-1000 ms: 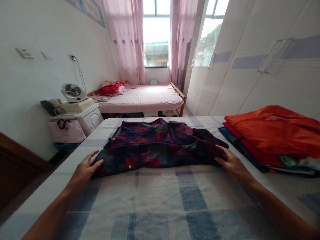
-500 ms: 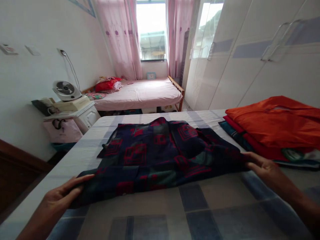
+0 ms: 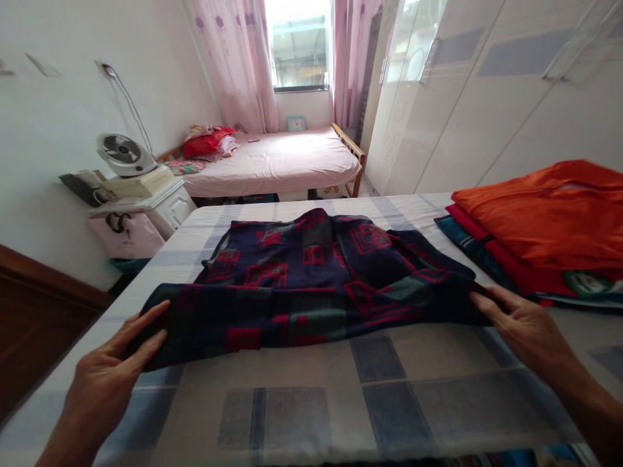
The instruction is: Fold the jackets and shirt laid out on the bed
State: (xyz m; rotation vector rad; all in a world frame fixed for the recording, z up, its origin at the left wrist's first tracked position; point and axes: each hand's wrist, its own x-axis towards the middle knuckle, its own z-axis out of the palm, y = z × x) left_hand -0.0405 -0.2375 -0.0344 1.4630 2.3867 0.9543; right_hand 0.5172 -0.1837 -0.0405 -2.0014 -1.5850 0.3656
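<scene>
A dark navy shirt [image 3: 296, 301] with red and green square patterns lies partly folded on the bed, its near part turned up in a long band. My left hand [image 3: 114, 363] is closed on the band's left end, thumb and forefinger on top and the other fingers hidden beneath the cloth. At the right end, my right hand [image 3: 518, 324] pinches the edge of the same shirt. The cloth is stretched between both hands, close to the sheet.
A pile of folded clothes, with an orange garment [image 3: 540, 214] on top, sits right of the shirt on the checked bed sheet [image 3: 272, 415]. Beyond stand a pink-covered bed [image 3: 287, 159], a white wardrobe [image 3: 457, 110] and a fan [image 3: 121, 154] on a cabinet at left.
The left end of the shirt's near band has been turned further up and over the body of the shirt, my left hand still holding it. My view has tilted slightly downward.
</scene>
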